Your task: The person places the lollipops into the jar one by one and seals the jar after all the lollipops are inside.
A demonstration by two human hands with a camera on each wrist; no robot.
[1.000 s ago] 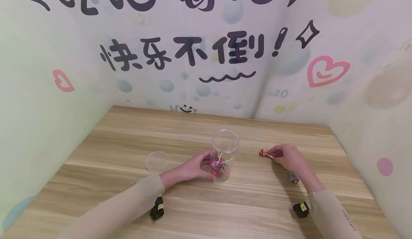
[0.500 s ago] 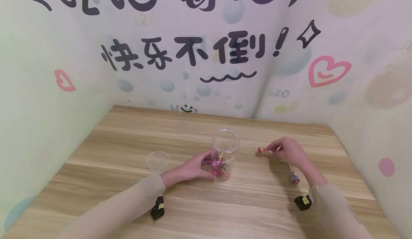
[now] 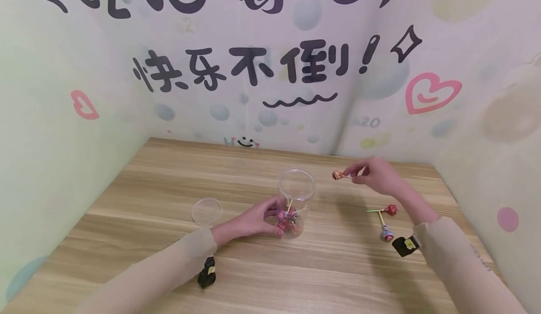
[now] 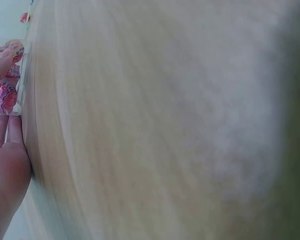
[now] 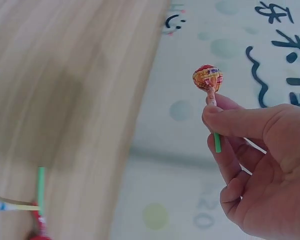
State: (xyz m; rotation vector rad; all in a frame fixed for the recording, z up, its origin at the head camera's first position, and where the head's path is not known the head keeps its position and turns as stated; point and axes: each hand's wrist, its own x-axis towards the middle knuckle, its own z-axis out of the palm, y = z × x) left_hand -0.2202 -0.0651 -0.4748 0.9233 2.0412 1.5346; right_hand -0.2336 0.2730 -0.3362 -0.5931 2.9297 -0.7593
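Note:
A clear plastic jar (image 3: 305, 203) stands uncapped on the table, with several wrapped lollipops (image 3: 286, 222) in its lower part. My left hand (image 3: 253, 221) holds the jar from its left side, thumb towards me and fingers round the far side. Above the table, to the right of the jar, my right hand (image 3: 377, 176) pinches an orange-wrapped lollipop (image 5: 208, 78) by its green-ended stick between thumb and fingers. The lollipop's head points left towards the jar. In the left wrist view the left hand (image 4: 9, 167) and part of the jar show at the left edge.
A round clear lid (image 3: 206, 211) lies left of the jar. Two lollipops lie on the table at the right: a red one (image 3: 391, 210) with a green stick and a blue one (image 3: 386, 234). Printed walls (image 3: 236, 117) border the table (image 3: 296, 276).
My right hand has lifted the orange lollipop off the table and carried it up, away from me and slightly left. The red lollipop has come into full view. My left hand stays on the jar.

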